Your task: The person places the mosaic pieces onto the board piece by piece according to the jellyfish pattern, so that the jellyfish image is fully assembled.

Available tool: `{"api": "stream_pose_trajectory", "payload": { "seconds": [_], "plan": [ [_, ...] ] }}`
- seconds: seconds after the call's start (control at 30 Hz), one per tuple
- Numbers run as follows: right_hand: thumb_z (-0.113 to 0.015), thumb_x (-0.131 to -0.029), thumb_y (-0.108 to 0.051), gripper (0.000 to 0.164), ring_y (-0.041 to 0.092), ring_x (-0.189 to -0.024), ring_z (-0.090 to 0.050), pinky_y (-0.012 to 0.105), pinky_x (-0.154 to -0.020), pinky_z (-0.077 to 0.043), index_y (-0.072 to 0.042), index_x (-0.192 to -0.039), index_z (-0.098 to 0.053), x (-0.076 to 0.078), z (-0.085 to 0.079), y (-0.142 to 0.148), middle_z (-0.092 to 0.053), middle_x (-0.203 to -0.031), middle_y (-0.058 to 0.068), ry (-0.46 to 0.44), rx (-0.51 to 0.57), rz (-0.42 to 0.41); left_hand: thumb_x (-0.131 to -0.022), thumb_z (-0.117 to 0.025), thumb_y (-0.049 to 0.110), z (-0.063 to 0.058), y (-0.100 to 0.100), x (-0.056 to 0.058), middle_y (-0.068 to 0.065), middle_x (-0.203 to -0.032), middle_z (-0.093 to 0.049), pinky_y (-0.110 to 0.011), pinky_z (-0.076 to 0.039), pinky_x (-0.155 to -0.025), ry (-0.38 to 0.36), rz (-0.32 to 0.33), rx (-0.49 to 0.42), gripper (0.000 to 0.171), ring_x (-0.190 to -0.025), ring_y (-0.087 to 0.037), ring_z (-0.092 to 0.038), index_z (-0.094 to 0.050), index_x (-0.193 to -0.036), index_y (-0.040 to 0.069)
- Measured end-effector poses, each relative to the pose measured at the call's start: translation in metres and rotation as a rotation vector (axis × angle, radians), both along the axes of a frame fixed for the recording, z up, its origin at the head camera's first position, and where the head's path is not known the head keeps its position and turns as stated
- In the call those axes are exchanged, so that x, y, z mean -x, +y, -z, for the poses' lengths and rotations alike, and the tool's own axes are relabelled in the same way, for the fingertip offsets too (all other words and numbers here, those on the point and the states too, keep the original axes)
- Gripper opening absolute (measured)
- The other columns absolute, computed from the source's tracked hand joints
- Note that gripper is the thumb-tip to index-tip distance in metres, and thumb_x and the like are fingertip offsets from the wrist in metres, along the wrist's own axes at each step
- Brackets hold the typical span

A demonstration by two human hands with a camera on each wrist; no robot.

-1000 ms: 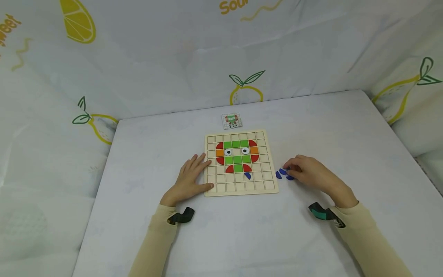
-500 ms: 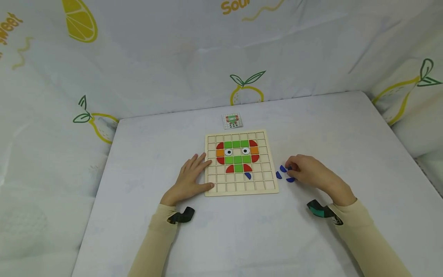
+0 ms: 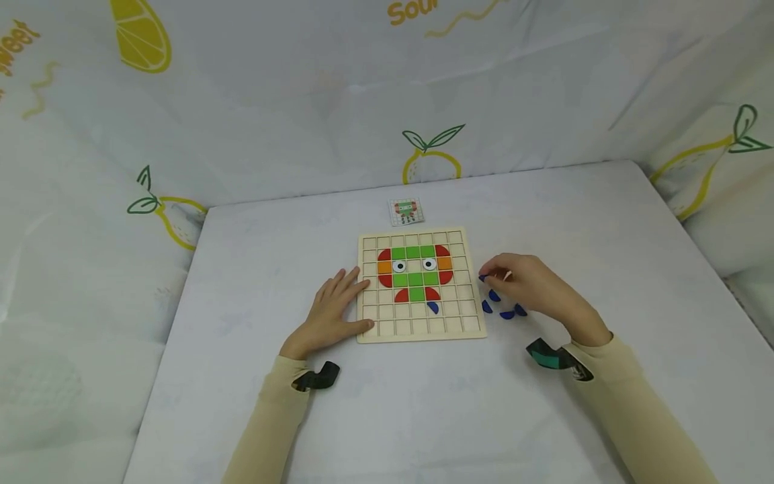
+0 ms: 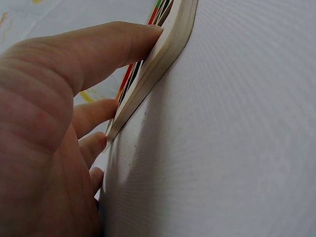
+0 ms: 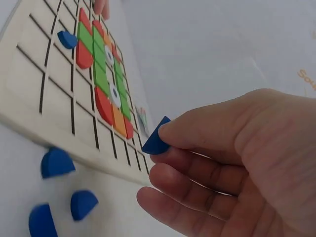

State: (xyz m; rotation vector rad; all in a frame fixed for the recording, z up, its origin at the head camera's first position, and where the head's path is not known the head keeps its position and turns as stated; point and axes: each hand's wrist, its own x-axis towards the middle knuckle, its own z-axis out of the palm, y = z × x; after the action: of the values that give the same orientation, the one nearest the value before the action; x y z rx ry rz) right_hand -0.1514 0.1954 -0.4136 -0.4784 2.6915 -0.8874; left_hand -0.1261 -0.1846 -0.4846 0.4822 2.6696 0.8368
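Note:
My right hand (image 3: 526, 282) pinches a blue half-round piece (image 5: 157, 136) between thumb and fingers, just right of the wooden grid board (image 3: 450, 323). On the left, my other hand (image 3: 332, 309) lies with fingers spread, thumb and fingertips on the board's left edge. Green squares (image 3: 416, 278), red quarter-round pieces (image 3: 445, 276), orange squares (image 3: 444, 262) and two eye pieces (image 3: 428, 264) form a face on the board. One blue piece (image 3: 433, 307) sits in a cell below the lower right red piece. Several more blue pieces (image 3: 506, 314) lie loose beside the board, under my right hand.
A small picture card (image 3: 406, 212) with a similar face pattern lies behind the board. White cloth covers the table (image 3: 290, 242), and a lemon-printed cloth (image 3: 290, 101) rises behind it. Each wrist carries a dark strap-like mount (image 3: 317, 378).
My right hand has picked up a blue piece from the loose group and moved up and left toward the board's right edge. The left hand has stayed in place.

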Motion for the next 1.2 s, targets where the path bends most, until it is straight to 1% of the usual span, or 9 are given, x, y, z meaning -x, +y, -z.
{"api": "stream_pose_trajectory", "payload": {
  "seconds": [0.1, 0.2, 0.3, 0.4, 0.53, 0.7, 0.77, 1.0, 1.2],
  "plan": [
    [-0.067, -0.097, -0.012, 0.016, 0.02, -0.089, -0.059, 0.028, -0.075, -0.054, -0.006, -0.11, -0.071, 0.0, -0.002, -0.014, -0.069, -0.099, 0.006, 0.001, 0.059, -0.024, -0.088, -0.072, 0.042, 0.0, 0.0, -0.001, 0.0, -0.173, -0.009, -0.054, 0.003, -0.129, -0.002, 0.0, -0.007, 0.082, -0.161, -0.027, 0.002, -0.036, -0.159, 0.019],
    [-0.069, -0.096, -0.013, 0.013, 0.019, -0.088, -0.057, 0.025, -0.071, -0.051, -0.007, -0.107, -0.073, -0.001, -0.001, -0.028, -0.068, -0.095, 0.003, 0.0, 0.108, -0.05, -0.088, -0.071, 0.042, 0.0, 0.001, -0.001, -0.001, -0.173, -0.009, -0.054, 0.002, -0.129, 0.003, 0.003, -0.012, 0.082, -0.161, -0.027, 0.002, -0.036, -0.158, 0.018],
    [-0.069, -0.096, -0.014, 0.011, 0.018, -0.086, -0.056, 0.023, -0.068, -0.049, -0.009, -0.105, -0.073, -0.003, 0.004, -0.041, -0.066, -0.091, 0.001, -0.031, 0.138, -0.07, -0.088, -0.071, 0.042, 0.001, 0.001, 0.0, -0.001, -0.173, -0.01, -0.053, 0.002, -0.129, 0.011, 0.004, -0.014, 0.082, -0.161, -0.027, 0.002, -0.036, -0.159, 0.018],
    [-0.069, -0.096, -0.015, 0.009, 0.017, -0.084, -0.055, 0.022, -0.068, -0.048, -0.01, -0.102, -0.074, -0.007, 0.011, -0.051, -0.066, -0.089, 0.001, -0.086, 0.141, -0.096, -0.088, -0.072, 0.042, 0.001, 0.001, 0.0, -0.001, -0.173, -0.01, -0.053, 0.002, -0.129, 0.015, 0.005, -0.018, 0.083, -0.161, -0.027, 0.002, -0.036, -0.158, 0.018],
    [-0.07, -0.095, -0.015, 0.005, 0.015, -0.08, -0.056, 0.022, -0.066, -0.048, -0.012, -0.095, -0.074, -0.011, 0.02, -0.06, -0.067, -0.083, -0.002, -0.149, 0.109, -0.126, -0.088, -0.072, 0.041, 0.001, 0.001, 0.0, -0.002, -0.173, -0.01, -0.054, 0.002, -0.129, 0.015, 0.005, -0.017, 0.083, -0.161, -0.028, 0.002, -0.036, -0.158, 0.017],
    [-0.07, -0.094, -0.016, 0.006, 0.012, -0.072, -0.054, 0.022, -0.062, -0.047, -0.014, -0.09, -0.074, -0.015, 0.028, -0.068, -0.066, -0.076, -0.005, -0.172, 0.064, -0.188, -0.088, -0.071, 0.041, 0.0, 0.001, 0.0, -0.002, -0.173, -0.01, -0.054, 0.002, -0.129, 0.012, 0.002, -0.008, 0.082, -0.161, -0.028, 0.002, -0.036, -0.158, 0.018],
    [-0.07, -0.094, -0.017, 0.007, 0.012, -0.069, -0.053, 0.022, -0.06, -0.045, -0.014, -0.089, -0.074, -0.017, 0.029, -0.07, -0.065, -0.074, -0.005, -0.177, 0.048, -0.201, -0.088, -0.071, 0.041, 0.0, 0.001, 0.0, -0.001, -0.173, -0.01, -0.054, 0.002, -0.129, 0.011, 0.0, -0.004, 0.082, -0.161, -0.027, 0.002, -0.036, -0.158, 0.018],
    [-0.071, -0.094, -0.02, 0.01, 0.012, -0.065, -0.05, 0.022, -0.056, -0.039, -0.014, -0.086, -0.072, -0.022, 0.031, -0.075, -0.058, -0.069, -0.004, -0.159, -0.024, -0.166, -0.088, -0.071, 0.042, 0.0, 0.0, 0.0, 0.0, -0.173, -0.01, -0.053, 0.002, -0.129, 0.011, 0.001, -0.006, 0.083, -0.161, -0.027, 0.002, -0.036, -0.159, 0.019],
    [-0.071, -0.094, -0.022, 0.012, 0.012, -0.062, -0.049, 0.021, -0.054, -0.037, -0.015, -0.085, -0.069, -0.023, 0.033, -0.076, -0.054, -0.067, -0.003, -0.147, -0.04, -0.15, -0.088, -0.071, 0.042, 0.001, 0.0, -0.001, -0.001, -0.173, -0.01, -0.054, 0.002, -0.129, 0.019, 0.001, -0.006, 0.082, -0.161, -0.027, 0.001, -0.036, -0.158, 0.018]
  ]
}}
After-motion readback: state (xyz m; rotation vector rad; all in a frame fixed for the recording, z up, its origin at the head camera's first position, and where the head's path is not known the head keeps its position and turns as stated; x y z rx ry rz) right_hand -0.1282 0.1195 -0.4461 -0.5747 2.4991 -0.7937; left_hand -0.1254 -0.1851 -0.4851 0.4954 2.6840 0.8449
